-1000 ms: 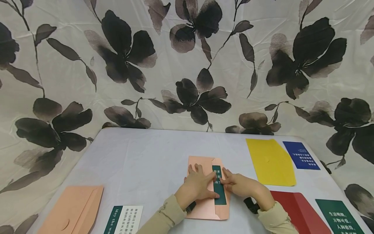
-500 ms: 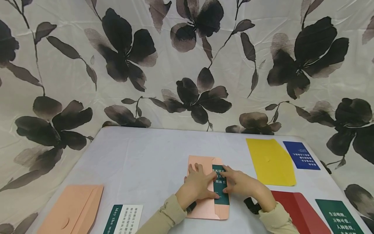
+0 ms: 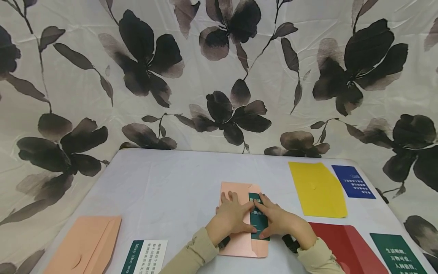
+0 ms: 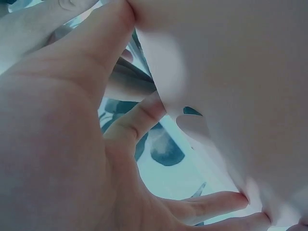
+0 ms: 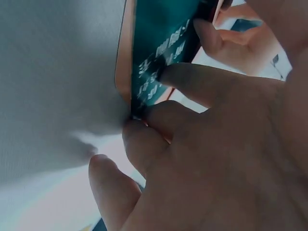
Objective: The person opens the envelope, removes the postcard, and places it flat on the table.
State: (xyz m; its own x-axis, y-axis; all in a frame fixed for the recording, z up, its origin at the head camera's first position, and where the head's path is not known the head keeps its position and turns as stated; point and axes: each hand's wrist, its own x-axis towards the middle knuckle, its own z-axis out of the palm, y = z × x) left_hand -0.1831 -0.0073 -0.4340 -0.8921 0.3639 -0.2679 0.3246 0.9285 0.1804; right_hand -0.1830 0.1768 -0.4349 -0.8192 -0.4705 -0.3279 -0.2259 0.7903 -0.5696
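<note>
A pink envelope (image 3: 238,243) lies at the table's centre with a dark green card (image 3: 257,217) along its right side. My left hand (image 3: 229,219) rests spread over the envelope, thumb and forefinger at the flap edge beside the card; the left wrist view shows these fingers (image 4: 221,202) touching the pink paper (image 4: 231,86). From the right, my right hand (image 3: 282,220) holds the card between thumb and fingers. In the right wrist view, a fingertip (image 5: 175,74) lies on the card's printed face (image 5: 161,29), and others are at its edge.
Another pink envelope (image 3: 82,243) and a green-and-white card (image 3: 147,255) lie at the left. At the right are a yellow envelope (image 3: 318,190), a blue card (image 3: 354,182), a red envelope (image 3: 345,243) and another green card (image 3: 397,251). Floral cloth (image 3: 191,76) hangs behind the table.
The green card has shifted slightly right on the pink envelope. My right hand has moved from the card's edge to lie further over it, its thumb lower. My left hand stays in place.
</note>
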